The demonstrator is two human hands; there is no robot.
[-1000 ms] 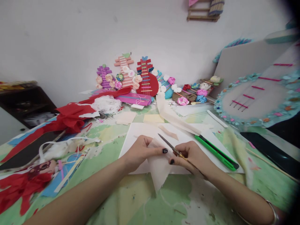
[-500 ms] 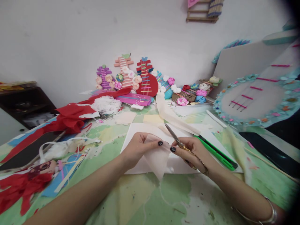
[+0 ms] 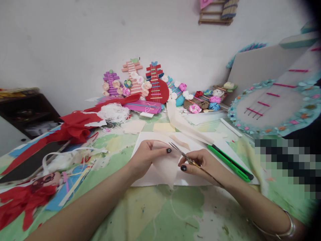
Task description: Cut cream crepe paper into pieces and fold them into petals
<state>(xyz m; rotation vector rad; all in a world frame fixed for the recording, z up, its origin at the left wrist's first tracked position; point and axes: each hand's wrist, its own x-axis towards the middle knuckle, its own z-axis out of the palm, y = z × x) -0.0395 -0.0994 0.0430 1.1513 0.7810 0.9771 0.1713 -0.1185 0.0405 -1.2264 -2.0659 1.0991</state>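
My left hand pinches a small pale cream piece of crepe paper between thumb and fingers; its pointed lower end hangs down. Slim scissors with gold handles are in my right hand, their blades aimed up and left, close to the paper's upper right edge. Both hands are over a white sheet on the table. A narrow beige paper strip lies on the sheet just behind the blades. To the right of my right hand lies a green utility knife.
A long cream paper strip runs back from the knife. Several paper lutes with flowers, such as a red lute, lean by the wall. Red crepe paper and white thread lie left; a large flower-trimmed lute stands right.
The scissors have turned, their tips swinging left and downward. My right thumb and fingers have drawn slightly away from the paper, and my left hand has shifted a little left with it.
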